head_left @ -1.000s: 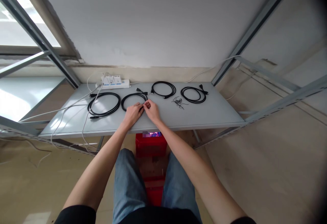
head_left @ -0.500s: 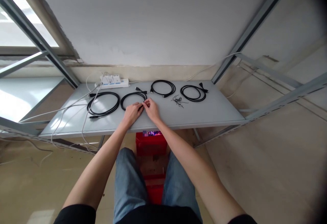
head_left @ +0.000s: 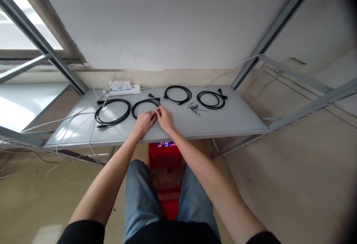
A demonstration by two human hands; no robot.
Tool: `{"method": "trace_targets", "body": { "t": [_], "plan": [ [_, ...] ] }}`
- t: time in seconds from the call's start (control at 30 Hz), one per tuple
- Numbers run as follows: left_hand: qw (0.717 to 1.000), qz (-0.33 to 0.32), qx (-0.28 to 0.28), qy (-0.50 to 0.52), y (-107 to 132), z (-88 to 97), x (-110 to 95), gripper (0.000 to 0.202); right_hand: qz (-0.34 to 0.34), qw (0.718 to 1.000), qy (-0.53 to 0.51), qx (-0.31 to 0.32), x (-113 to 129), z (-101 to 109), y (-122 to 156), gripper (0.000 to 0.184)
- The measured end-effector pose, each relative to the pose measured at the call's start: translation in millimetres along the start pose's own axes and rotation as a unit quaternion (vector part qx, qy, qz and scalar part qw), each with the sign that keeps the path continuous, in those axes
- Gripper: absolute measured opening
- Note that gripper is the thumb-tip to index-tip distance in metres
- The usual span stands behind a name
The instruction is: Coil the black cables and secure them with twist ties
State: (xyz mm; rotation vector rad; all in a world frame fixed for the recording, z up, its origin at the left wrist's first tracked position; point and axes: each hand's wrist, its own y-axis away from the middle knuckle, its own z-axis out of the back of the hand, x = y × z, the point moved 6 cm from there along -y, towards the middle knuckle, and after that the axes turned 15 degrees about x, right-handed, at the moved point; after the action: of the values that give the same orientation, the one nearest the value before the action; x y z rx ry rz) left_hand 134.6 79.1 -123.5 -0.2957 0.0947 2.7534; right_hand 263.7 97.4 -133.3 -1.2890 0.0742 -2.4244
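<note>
A coiled black cable (head_left: pixel 139 104) lies on the grey shelf, its right side running under my hands. My left hand (head_left: pixel 144 123) rests low at the coil's right end, fingers closed on the cable. Touching it, my right hand (head_left: pixel 164 119) pinches at the same spot with thumb and fingertips; whatever sits between them is too small to tell. Right of my hands is a loose heap of thin black twist ties (head_left: pixel 195 107). Other coiled black cables lie around: one on the left (head_left: pixel 128 110), one behind (head_left: pixel 190 94), one on the right (head_left: pixel 212 108).
A white power strip (head_left: pixel 134 89) with plugs stands at the back left of the shelf (head_left: pixel 223 124). White cords (head_left: pixel 67 132) hang over its left front edge. Metal posts (head_left: pixel 251 65) frame both sides. A red box (head_left: pixel 165 158) is below, between my knees.
Both hands stay at the same part of the cable, with only slight finger movement. The view has shifted a little.
</note>
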Motion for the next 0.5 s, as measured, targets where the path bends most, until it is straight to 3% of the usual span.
{"method": "trace_targets", "body": {
  "t": [0.5],
  "plan": [
    [1.000,0.021,0.016,-0.003,2.7,5.9,-6.0,0.041,-0.009,1.000,-0.010,-0.015,-1.7,0.9,1.3,0.011]
  ]
}}
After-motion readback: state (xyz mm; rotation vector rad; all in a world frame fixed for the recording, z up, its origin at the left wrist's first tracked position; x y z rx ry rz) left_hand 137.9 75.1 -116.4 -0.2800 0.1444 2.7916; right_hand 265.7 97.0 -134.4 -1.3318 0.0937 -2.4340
